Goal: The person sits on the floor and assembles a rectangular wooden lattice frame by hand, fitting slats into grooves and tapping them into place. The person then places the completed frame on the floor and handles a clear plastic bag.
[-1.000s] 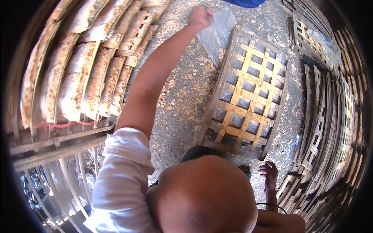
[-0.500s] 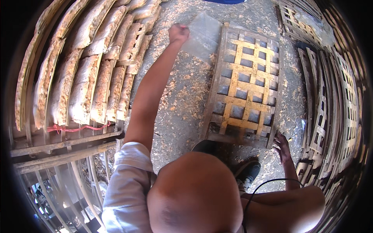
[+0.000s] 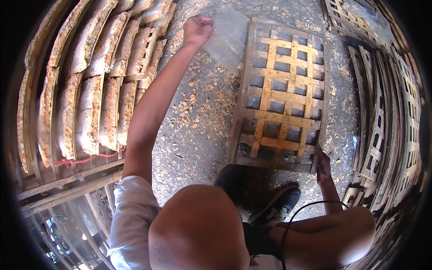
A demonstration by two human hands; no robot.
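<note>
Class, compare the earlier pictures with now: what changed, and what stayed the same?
The right hand has moved forward to the near right corner of the wooden rack, apparently touching it. The left hand has drawn back and left. It still holds the plastic sheet; the stacked boards stayed put.

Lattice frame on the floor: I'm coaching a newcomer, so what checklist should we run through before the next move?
1. Left hand holding the clear plastic sheet: ok, at its left edge.
2. Right hand at the lattice frame: ok, by the near right corner.
3. Right hand's grip secure: cannot tell, partly hidden.
4. Sheet clear of the frame: not ok, it reaches the frame's left side.
5. Floor free of crumbs: not ok, pale bits are scattered.
</note>
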